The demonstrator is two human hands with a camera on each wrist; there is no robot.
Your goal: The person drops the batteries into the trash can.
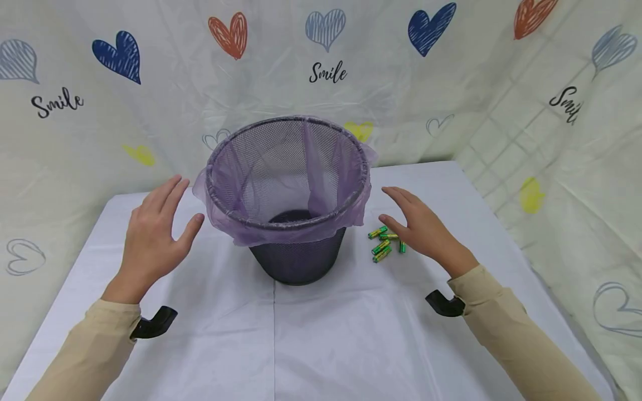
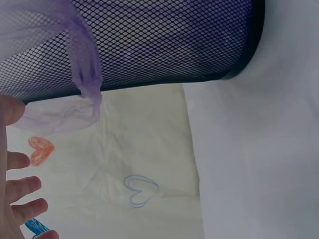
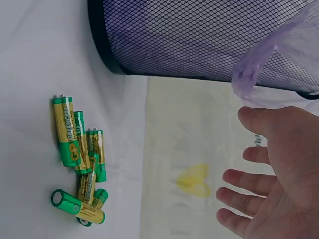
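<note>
well, my left hand and right hand hovered loosely spread on either side of the mesh bin, which stood between them near the middle of the far edge of the worktop. a purple liner hung folded over its rim. green-and-gold batteries lay heaped near my right hand; a heart-printed cloth rose behind. some batteries overlapped, blurring their number; the left wrist view cut off part of my left hand.
</note>
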